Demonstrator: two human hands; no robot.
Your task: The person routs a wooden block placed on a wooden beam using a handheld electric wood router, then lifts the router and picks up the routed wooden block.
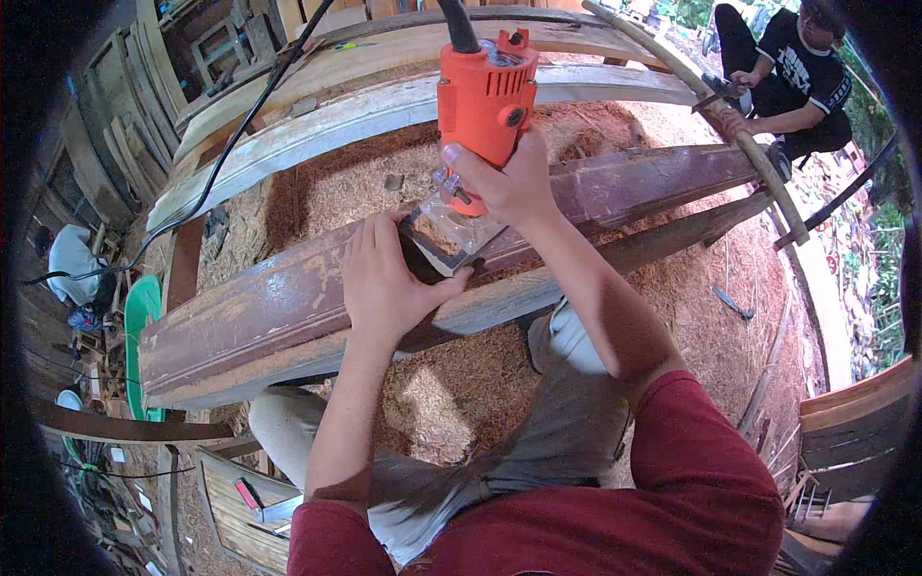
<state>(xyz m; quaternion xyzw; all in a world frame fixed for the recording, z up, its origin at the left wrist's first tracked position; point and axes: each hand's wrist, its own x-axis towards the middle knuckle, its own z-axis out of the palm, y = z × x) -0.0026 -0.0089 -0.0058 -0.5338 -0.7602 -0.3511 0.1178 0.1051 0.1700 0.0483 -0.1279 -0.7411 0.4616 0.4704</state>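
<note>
My right hand (509,187) is wrapped around the lower body of an orange trim router (485,101), which stands upright on its clear base plate (471,228). The router sits over a dark, square-cornered frame piece (440,257) on top of a brown-painted wooden beam (250,293). My left hand (389,283) holds this frame piece down, fingers on its far left side and thumb along its near edge. The router's bit is hidden by its base and my right hand.
A black power cord (216,178) runs off to the left. Beyond lie a white-painted board (317,130) and sawdust. A green plastic chair (142,336) stands at the left. At the upper right, a seated person (802,72) holds a tool by a long pole (744,134).
</note>
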